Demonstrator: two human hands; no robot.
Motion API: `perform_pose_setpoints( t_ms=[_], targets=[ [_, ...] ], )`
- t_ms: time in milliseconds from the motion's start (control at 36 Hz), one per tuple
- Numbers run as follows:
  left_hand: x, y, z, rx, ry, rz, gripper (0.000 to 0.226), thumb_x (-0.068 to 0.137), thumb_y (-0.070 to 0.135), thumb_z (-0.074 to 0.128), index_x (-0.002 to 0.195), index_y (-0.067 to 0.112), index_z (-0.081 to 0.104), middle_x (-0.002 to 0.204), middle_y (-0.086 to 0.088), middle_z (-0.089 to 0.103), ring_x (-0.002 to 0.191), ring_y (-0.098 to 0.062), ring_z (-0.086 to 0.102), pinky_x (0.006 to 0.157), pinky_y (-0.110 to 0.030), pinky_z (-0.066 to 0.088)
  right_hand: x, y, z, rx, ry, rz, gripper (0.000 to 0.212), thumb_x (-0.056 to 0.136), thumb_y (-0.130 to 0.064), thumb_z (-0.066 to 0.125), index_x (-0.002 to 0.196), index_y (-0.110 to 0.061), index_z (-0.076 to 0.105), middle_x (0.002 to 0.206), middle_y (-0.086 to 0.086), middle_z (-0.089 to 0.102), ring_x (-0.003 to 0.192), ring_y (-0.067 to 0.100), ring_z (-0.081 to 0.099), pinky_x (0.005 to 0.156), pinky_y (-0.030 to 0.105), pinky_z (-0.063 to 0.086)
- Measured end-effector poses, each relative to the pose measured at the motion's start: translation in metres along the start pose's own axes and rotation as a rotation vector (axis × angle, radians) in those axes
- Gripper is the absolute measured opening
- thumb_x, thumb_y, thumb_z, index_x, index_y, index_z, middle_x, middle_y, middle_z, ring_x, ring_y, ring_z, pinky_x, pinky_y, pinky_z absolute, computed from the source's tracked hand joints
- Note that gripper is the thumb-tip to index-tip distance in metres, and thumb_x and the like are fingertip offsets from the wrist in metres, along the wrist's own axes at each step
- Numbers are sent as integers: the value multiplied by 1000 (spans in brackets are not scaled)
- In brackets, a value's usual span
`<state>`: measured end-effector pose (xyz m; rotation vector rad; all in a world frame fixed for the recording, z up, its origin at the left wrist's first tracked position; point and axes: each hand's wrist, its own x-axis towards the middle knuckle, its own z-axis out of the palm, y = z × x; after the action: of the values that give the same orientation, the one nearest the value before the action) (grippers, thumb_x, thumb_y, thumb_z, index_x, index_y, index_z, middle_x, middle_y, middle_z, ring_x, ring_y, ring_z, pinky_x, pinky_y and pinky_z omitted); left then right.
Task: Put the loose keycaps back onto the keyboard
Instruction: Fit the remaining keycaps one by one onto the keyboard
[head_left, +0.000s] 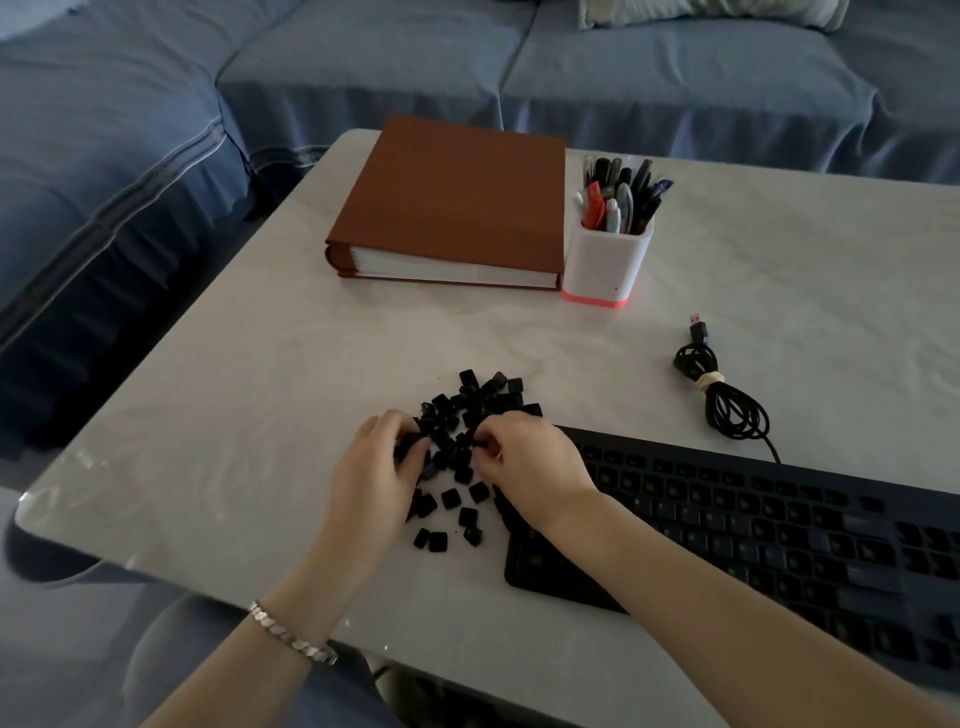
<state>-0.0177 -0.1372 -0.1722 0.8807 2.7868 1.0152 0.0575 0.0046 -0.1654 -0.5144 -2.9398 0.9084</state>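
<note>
A heap of several loose black keycaps lies on the white table, left of a black keyboard that runs off to the lower right. My left hand sits at the heap's left side with its fingers curled round a few keycaps. On the heap's right side my right hand pinches a keycap between curled fingers, its wrist lying over the keyboard's left end. More keycaps are scattered just below the heap, between my hands.
A brown binder lies at the back of the table, next to a white pen holder full of pens. The keyboard's coiled black cable with its USB plug rests behind the keyboard. A blue sofa surrounds the table.
</note>
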Motion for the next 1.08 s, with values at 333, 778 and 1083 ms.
perform_pose_setpoints(
  t_ms=[333, 778, 1083],
  targets=[
    [16, 70, -2, -1344, -248, -772, 13, 95, 2, 49, 91, 6, 61, 75, -6, 71, 56, -8, 61, 51, -19, 52, -45, 34, -61, 1070, 156, 370, 12, 75, -1, 73, 78, -10, 66, 72, 3, 72, 68, 15, 68, 70, 22, 56],
    [-1, 145, 20, -1233, -697, -755, 30, 92, -2, 36, 85, 0, 64, 67, -6, 57, 52, -11, 48, 45, -21, 43, -111, 56, -111, 1024, 517, 161, 34, 62, 11, 72, 85, -13, 67, 77, -5, 73, 72, 6, 68, 67, 11, 50],
    [-13, 168, 14, -849, -693, -304, 22, 63, 32, 71, 78, 17, 75, 52, 18, 54, 51, 3, 51, 57, -16, 40, -120, 58, -105, 1077, 501, 154, 32, 52, -10, 73, 83, -13, 67, 76, -1, 73, 71, 10, 67, 66, 15, 52]
  ],
)
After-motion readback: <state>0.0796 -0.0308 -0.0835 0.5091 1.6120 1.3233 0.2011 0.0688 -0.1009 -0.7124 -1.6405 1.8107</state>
